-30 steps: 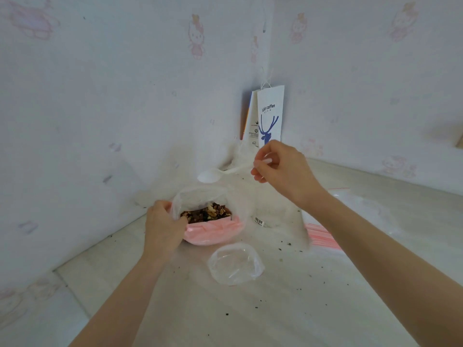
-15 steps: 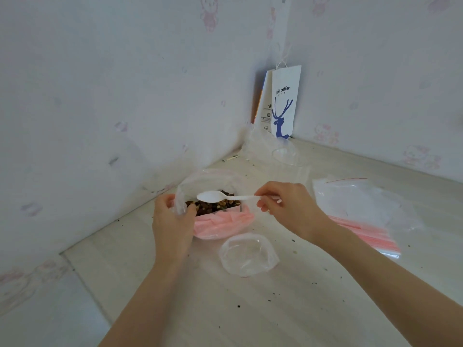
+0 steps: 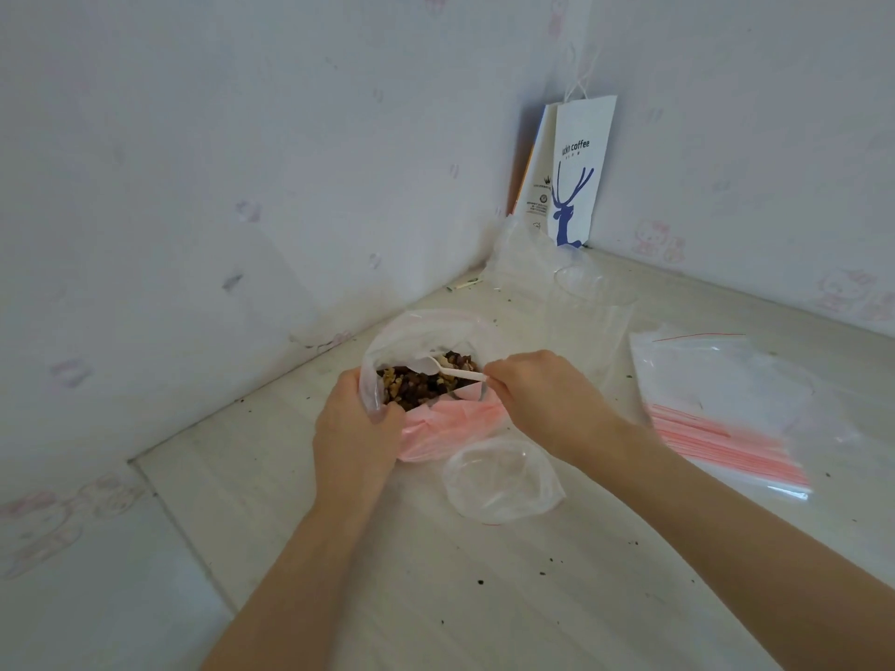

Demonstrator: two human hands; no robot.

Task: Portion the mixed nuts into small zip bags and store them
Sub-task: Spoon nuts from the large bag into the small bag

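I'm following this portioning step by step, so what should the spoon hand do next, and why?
Probably dig the white spoon into the mixed nuts and lift a scoop to the small bag. The right hand pinches its handle, bowl on the nuts; the left hand grips the big bag at its open mouth; the small bag looks empty.

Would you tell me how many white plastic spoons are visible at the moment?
1: the white plastic spoon is held by the right hand, its bowl on the mixed nuts; others may be hidden.
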